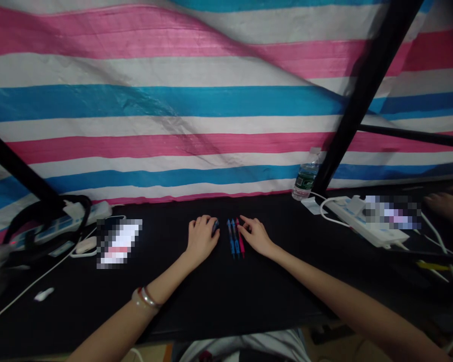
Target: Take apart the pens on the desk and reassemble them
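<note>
While your left hand (201,239) grips a small dark-blue object (215,227), your right hand (255,236) lies open beside two slim blue pens (232,239) and a slim red pen (240,240) on the black surface (173,301).

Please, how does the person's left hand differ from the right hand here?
The left hand is curled over a small dark blue object, while the right hand is more open, with its fingers stretched out. The left hand lies left of the three pens; the right hand lies on their right, fingertips near the pink pen. The left wrist wears bracelets; the right shows none. Both rest palm down on the black table top.
</note>
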A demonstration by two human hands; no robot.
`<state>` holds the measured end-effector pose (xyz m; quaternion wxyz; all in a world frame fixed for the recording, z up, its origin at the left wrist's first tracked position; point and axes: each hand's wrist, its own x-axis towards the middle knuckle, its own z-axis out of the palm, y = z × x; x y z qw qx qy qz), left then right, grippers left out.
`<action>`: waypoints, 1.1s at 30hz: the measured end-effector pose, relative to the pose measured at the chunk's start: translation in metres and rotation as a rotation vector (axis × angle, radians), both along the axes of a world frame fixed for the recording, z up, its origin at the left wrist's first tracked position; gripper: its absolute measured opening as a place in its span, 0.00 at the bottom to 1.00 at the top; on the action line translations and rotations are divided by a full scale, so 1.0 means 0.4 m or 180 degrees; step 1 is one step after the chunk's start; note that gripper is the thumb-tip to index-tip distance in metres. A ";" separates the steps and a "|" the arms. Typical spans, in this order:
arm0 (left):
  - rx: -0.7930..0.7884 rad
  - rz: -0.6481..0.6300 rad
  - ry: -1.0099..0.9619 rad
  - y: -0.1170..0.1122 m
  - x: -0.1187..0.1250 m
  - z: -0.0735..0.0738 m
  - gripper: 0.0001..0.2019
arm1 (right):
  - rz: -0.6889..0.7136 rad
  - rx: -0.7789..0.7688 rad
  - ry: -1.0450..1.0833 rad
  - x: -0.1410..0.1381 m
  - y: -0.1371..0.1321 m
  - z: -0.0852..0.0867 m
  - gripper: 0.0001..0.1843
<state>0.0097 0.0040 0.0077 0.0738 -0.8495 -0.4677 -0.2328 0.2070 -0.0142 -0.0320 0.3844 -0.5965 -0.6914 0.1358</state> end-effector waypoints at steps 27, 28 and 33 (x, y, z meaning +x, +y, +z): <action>0.0605 -0.0942 -0.0814 -0.038 0.011 0.022 0.07 | -0.0096 0.0180 0.0249 -0.001 -0.009 0.015 0.20; 0.0641 -0.0971 -0.0879 -0.038 0.010 0.018 0.06 | -0.0069 0.0239 0.0238 -0.001 -0.012 0.018 0.19; 0.0764 -0.1085 -0.1135 -0.036 0.007 0.014 0.05 | 0.0112 0.0510 0.0297 -0.005 -0.020 0.034 0.15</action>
